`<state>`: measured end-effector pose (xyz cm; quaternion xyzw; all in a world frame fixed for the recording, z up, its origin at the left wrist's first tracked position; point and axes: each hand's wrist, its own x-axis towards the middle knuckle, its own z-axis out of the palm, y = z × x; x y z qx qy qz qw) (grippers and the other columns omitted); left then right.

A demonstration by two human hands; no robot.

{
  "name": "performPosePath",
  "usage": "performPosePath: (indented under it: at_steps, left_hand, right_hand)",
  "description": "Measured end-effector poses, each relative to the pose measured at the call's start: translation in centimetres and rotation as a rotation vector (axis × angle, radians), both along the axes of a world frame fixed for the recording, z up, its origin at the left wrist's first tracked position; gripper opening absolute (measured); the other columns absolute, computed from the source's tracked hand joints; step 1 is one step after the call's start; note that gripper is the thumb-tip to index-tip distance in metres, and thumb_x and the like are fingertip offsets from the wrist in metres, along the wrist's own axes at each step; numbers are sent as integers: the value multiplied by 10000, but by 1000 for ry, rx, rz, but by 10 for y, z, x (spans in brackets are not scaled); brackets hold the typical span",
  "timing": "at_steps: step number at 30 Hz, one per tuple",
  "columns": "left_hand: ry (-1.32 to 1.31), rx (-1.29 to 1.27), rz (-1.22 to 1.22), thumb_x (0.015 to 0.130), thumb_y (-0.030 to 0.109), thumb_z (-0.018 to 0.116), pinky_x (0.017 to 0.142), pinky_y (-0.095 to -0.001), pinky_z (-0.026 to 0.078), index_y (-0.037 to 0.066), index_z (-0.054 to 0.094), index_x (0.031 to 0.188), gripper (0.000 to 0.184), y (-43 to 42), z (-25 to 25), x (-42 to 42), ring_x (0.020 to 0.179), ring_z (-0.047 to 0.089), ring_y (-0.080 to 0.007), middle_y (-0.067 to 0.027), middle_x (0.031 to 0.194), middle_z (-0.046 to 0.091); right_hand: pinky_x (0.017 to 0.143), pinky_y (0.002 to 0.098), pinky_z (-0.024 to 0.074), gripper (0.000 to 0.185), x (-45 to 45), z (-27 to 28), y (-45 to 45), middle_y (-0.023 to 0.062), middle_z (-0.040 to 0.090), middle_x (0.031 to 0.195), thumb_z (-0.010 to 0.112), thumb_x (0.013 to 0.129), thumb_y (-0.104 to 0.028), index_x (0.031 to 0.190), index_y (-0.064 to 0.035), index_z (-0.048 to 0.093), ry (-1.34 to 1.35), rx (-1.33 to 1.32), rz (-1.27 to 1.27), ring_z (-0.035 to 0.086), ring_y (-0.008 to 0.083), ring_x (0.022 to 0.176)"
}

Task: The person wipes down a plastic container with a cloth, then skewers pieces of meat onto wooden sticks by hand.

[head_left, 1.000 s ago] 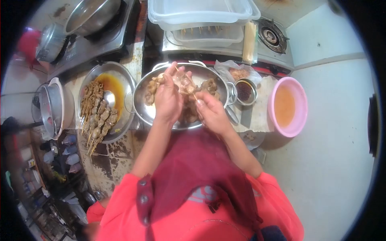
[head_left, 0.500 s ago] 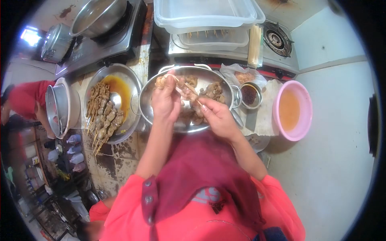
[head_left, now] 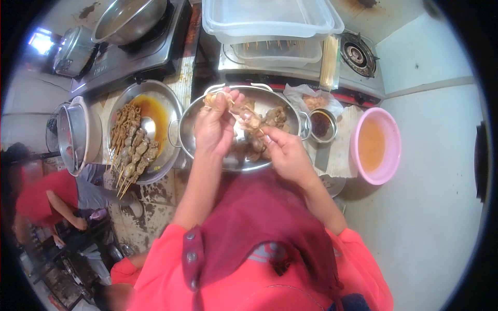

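A: Checking hands. Got a read on the left hand (head_left: 212, 129)?
B: Partly curled, well short of a fist. Pinching the upper-left end of a meat skewer (head_left: 248, 119) between thumb and fingers, palm turned inward.
A: And on the right hand (head_left: 287, 153)?
B: Closed down to a pinch, thumb against bent fingers. Gripping the lower-right end of the same skewer. Can't tell how much bare stick under the fingertips.
A: Where to look for the skewer?
B: Over the two-handled steel pan (head_left: 189, 127), between both hands, slanting down to the right. Can't tell if touching the meat pieces (head_left: 276, 116) in the pan, partly hidden behind the hands.
A: And to the sides?
B: Left of the pan: steel basin (head_left: 174, 116) with loaded skewers (head_left: 136, 150), a spoon (head_left: 148, 126) and brown-orange liquid. Right: container (head_left: 335, 126) of dark stuff just beside, then pink basin (head_left: 396, 147) of orange liquid. Beyond: clear plastic tubs (head_left: 270, 30), next to a bundle of thin sticks (head_left: 329, 61).
A: Seeing other people?
B: Yes, a person in red (head_left: 49, 197) at far left, well apart from the pan.
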<state>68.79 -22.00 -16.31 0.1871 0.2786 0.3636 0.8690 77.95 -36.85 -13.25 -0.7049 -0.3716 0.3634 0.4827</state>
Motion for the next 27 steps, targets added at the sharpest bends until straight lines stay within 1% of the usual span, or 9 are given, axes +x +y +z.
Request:
performPosePath:
  at_steps: [2,5,10,13,15,19,21,24,27]
  left_hand:
    - [-2,11,-15,866,134,571,886,-375,475,-65,486,1092,313,1,4,0,971,575,-277,-172,1020,581]
    - [68,81,-17,877,181,553,874,-338,487,-33,472,1146,353,2,-3,-2,986,584,-241,-141,1026,600]
    - [65,0,-15,873,167,559,886,-344,479,-30,479,1147,346,5,-9,-1,982,584,-245,-141,1033,597]
    - [66,-9,-13,871,163,561,887,-352,478,-27,482,1145,343,4,-7,0,978,585,-251,-143,1034,598]
    - [68,6,-8,869,163,562,881,-360,480,-26,484,1145,343,3,-7,1,970,588,-255,-146,1022,603]
    - [96,65,-97,872,145,559,848,-359,491,-22,497,1130,314,6,-9,-4,946,599,-250,-145,981,619]
    - [110,121,-144,870,133,560,827,-357,498,-18,509,1117,294,9,-11,-6,929,606,-241,-140,956,627]
    - [130,148,-255,860,115,569,777,-337,514,-8,527,1091,264,16,-11,-11,878,621,-208,-124,945,634]
    - [117,26,-384,829,41,579,827,-378,497,-61,520,1061,260,24,0,-14,901,603,-247,-160,936,611]
  right_hand:
    - [643,328,456,213,0,2,1,182,594,732,472,838,-60,1012,-18,588,-31,-11,-2,616,277,682]
    - [642,342,457,211,-3,2,2,194,590,734,468,835,-62,1004,-19,588,-63,27,0,614,311,693]
    - [654,366,460,201,-4,0,2,214,590,755,464,835,-67,983,-16,589,-77,-11,7,607,355,727]
    - [662,369,461,198,-3,-3,1,211,593,759,463,834,-69,977,-15,590,-52,-3,2,608,355,730]
    - [666,374,462,194,-1,-1,1,210,596,757,467,833,-70,970,-18,593,-85,-19,12,607,359,736]
    - [667,384,465,182,0,2,-1,204,600,750,470,832,-70,953,-24,598,-175,-76,21,603,368,745]
    - [668,387,468,179,1,2,-1,202,603,754,471,832,-70,947,-27,601,-170,-83,20,602,369,746]
    - [664,385,471,177,2,1,-2,199,605,762,473,830,-62,945,-28,604,-165,-86,32,603,368,744]
    - [666,380,476,179,3,-1,-5,204,605,778,483,818,-46,948,-30,604,-134,-66,49,607,363,755]
